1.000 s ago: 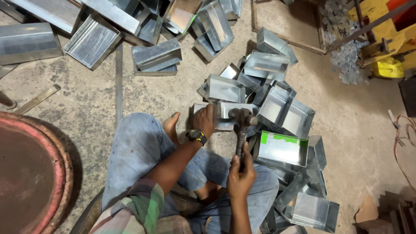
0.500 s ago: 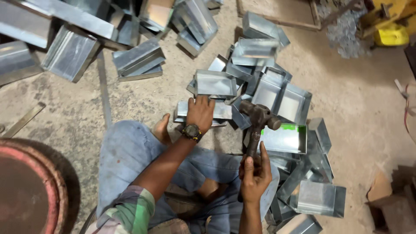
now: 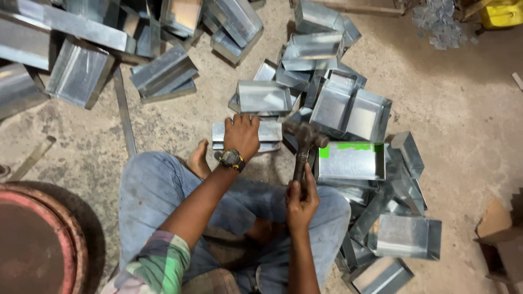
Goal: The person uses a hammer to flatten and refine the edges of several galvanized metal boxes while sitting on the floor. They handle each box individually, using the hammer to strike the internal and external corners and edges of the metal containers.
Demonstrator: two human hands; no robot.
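- Nearest to us, the right hand (image 3: 301, 199) is clenched round the handle of a hammer (image 3: 304, 142), fingers wrapped tight, above the right knee of our blue jeans (image 3: 147, 190)
- The hammer's head points away from us, just beside the right end of a flat folded metal piece (image 3: 268, 132) on the concrete floor (image 3: 457, 98)
- The left hand (image 3: 242, 135), a wristwatch (image 3: 231, 159) on its wrist, lies palm down on that piece with fingers spread flat, pressing rather than gripping
- Right of the hammer we see a metal tray (image 3: 351, 161) with a green strip along its top edge
- Farther off, more open metal trays lie heaped, with long channels toward the floor's far left corner
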